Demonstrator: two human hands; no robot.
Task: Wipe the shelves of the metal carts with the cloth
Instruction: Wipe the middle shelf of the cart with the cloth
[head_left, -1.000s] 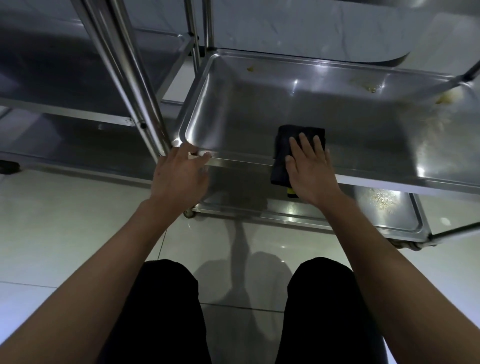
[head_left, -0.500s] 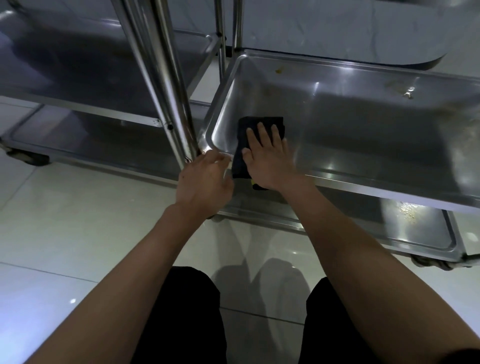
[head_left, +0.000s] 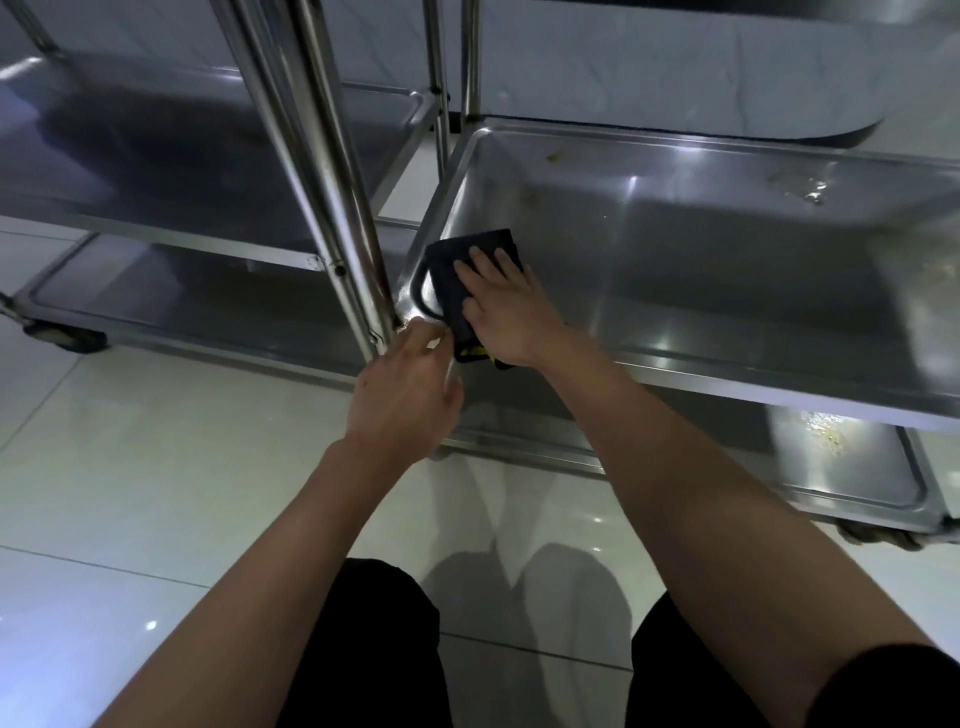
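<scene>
A dark folded cloth (head_left: 457, 265) lies in the near left corner of the right cart's middle shelf (head_left: 701, 249), draped over the front rim. My right hand (head_left: 506, 312) presses flat on it, fingers spread. My left hand (head_left: 410, 387) grips the shelf's front left corner beside the upright post (head_left: 332, 218). Yellowish grime (head_left: 802, 187) marks the far right of that shelf.
A second metal cart (head_left: 182, 171) stands to the left, its shelves touching the post. The right cart's bottom shelf (head_left: 852, 467) shows crumbs. A caster (head_left: 62, 335) sits at the far left. Glossy tiled floor lies below, with my dark-clad knees at the bottom edge.
My right hand slid the cloth leftward along the shelf front into the near left corner. My left hand kept its hold at the corner, and the view shifted left.
</scene>
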